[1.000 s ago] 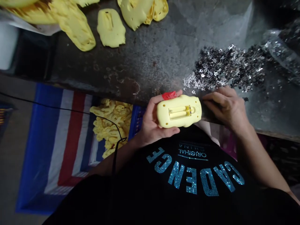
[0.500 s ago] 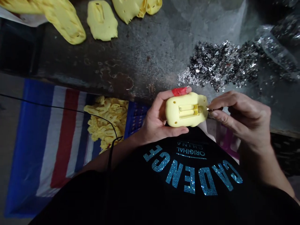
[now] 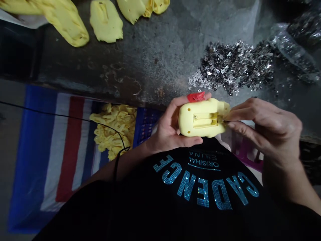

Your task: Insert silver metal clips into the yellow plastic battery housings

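Observation:
A yellow plastic shell (image 3: 188, 117) with a rectangular battery slot facing up rests in my left hand (image 3: 170, 129), gripped between thumb and fingers; red tape wraps one fingertip. Inside the slot a small spring shows at its left end. My right hand (image 3: 265, 127) pinches a small dark metal piece at the shell's right end, beside the slot, and the fingertips partly hide it. Beyond the hands, a pile of small shiny metal pieces (image 3: 233, 67) lies on the grey worktable (image 3: 170, 43).
More yellow shells (image 3: 106, 21) lie along the table's far left. A clear plastic bag (image 3: 293, 50) is at the far right. Below the table edge, yellow parts (image 3: 112, 127) fill a space beside a blue basket (image 3: 147, 124) and striped sheet (image 3: 66, 147). A black cable crosses my left forearm.
My right hand has moved the small metal piece from just off the shell's right end onto that end. The shell and my left hand have shifted slightly right.

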`<state>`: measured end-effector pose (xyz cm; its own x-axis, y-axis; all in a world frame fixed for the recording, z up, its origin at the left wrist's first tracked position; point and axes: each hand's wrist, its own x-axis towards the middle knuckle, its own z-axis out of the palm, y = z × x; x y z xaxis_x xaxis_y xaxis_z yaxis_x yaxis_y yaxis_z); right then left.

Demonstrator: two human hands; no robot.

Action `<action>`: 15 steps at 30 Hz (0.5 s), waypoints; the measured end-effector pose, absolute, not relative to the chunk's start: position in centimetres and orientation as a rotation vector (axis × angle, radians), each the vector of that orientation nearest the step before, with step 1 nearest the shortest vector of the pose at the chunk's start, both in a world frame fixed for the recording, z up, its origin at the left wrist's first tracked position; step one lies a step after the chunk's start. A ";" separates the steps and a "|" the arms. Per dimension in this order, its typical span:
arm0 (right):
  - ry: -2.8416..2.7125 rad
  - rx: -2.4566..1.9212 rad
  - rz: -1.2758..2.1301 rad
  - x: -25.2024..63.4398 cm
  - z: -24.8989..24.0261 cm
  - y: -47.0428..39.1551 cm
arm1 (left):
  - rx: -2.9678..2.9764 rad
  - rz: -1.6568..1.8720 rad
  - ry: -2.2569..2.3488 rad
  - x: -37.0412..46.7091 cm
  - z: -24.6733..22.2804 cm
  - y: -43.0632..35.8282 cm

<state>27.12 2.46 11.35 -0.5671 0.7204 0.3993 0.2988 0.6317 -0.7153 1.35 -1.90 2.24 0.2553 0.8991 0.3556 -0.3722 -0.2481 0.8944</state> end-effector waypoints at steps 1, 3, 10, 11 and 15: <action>-2.138 -0.781 0.793 27.1 11.5 2.3 | 1.274 1.288 0.568 1.3 2.3 -1.9; -2.082 -0.770 0.821 27.1 11.8 1.9 | 1.220 1.229 0.591 1.1 2.2 -2.0; -1.973 -0.775 0.859 27.0 12.0 1.4 | 1.024 1.057 0.563 0.8 2.5 -2.6; -1.969 -0.775 0.852 27.1 11.9 1.5 | 1.013 1.035 0.588 0.8 2.6 -2.6; -1.968 -0.773 0.823 27.3 11.4 1.7 | 1.038 1.031 0.603 1.0 2.8 -2.6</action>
